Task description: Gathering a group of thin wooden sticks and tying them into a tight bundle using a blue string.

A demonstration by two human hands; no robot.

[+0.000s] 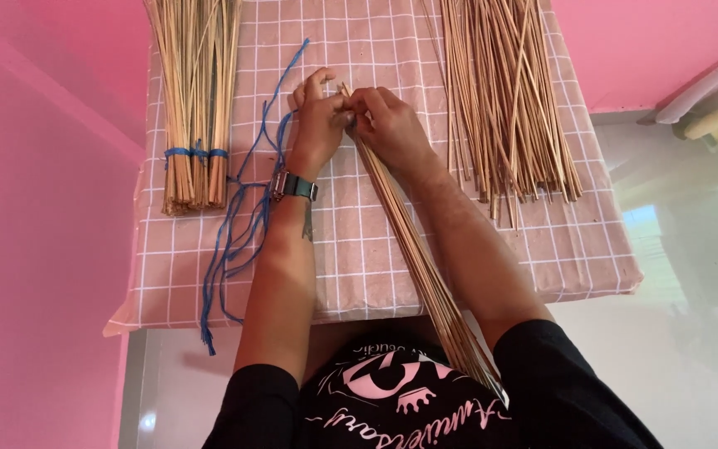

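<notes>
1. The left hand has its fingers curled and pinched together on the far end of a thin bundle of sticks; a wristwatch sits on that wrist
2. The right hand is closed on the same end of the bundle, its fingertips meeting those of the left hand
3. The bundle of sticks runs from both hands back toward the person's body, lying across the checked cloth that covers the table
4. A blue string lies loose on the cloth just beside the left forearm
5. A tied bundle, bound with a blue band, lies to the left, well apart from the hands
6. A loose pile of sticks lies to the right, near the right hand
</notes>
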